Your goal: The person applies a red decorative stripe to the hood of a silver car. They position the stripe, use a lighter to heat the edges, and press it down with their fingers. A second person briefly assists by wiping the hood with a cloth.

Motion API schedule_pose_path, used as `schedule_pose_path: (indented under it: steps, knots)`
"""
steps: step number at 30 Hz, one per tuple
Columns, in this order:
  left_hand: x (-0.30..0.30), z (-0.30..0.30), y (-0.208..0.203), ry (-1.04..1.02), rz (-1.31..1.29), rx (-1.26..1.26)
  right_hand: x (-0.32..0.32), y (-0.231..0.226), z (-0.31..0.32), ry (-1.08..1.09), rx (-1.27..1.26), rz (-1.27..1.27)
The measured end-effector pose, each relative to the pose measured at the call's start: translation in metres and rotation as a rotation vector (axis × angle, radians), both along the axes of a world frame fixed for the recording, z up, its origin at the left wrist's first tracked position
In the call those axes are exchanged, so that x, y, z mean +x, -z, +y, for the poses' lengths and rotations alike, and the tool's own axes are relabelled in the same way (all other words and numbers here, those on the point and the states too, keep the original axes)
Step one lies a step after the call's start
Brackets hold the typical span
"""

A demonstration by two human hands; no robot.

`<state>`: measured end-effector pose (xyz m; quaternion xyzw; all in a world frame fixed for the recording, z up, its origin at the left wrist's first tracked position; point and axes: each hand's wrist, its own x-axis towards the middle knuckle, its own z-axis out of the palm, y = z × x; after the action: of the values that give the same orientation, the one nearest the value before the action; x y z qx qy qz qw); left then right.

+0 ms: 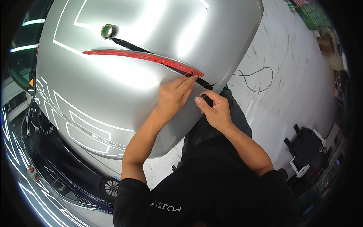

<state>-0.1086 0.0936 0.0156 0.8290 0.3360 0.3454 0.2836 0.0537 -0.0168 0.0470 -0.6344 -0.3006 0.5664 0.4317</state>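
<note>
A long curved strip point(141, 55) with a red face lies on a silver car panel point(113, 81). It narrows to a point at each end. My left hand point(174, 96) has its fingers together at the strip's right tip, and its thumb is hidden. Closed around a small black cylinder point(206, 99) with a gold-coloured rim is my right hand point(218, 113), just beyond the panel's near right edge. What the cylinder is cannot be made out. A black strip point(130, 45) passes under the red one; its other end point(206, 84) shows beside my left fingertips, near thin wires or threads.
A roll of green tape point(108, 31) stands on the panel near the black strip's far end. A thin black cable point(261, 79) loops over the marble-patterned floor. At lower right sits a black wheeled stool or cart point(305, 145). A dark car point(72, 166) is parked at lower left.
</note>
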Motion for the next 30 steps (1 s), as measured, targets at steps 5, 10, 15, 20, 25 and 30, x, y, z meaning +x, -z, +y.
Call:
schedule_pose_path:
  steps: [5, 10, 15, 20, 25, 30]
  knots:
    - [0.003, 0.004, -0.006, -0.013, 0.082, -0.042, -0.001, 0.012, -0.005, 0.064, -0.021, 0.085]
    - [0.004, 0.007, 0.000, 0.011, 0.046, -0.019, -0.001, 0.028, -0.011, 0.127, -0.026, 0.349]
    - [0.009, 0.014, -0.004, 0.036, 0.046, -0.055, -0.010, 0.019, -0.002, 0.143, -0.012, 0.267]
    - [0.008, 0.013, -0.002, 0.024, 0.026, -0.052, -0.014, 0.026, 0.005, 0.166, 0.114, -0.072]
    - [0.006, 0.012, 0.000, 0.014, 0.006, -0.084, -0.028, 0.028, 0.012, 0.308, 0.122, -0.043]
    - [0.003, 0.013, 0.005, -0.007, 0.012, -0.100, -0.033, 0.031, 0.020, 0.325, 0.107, -0.024]
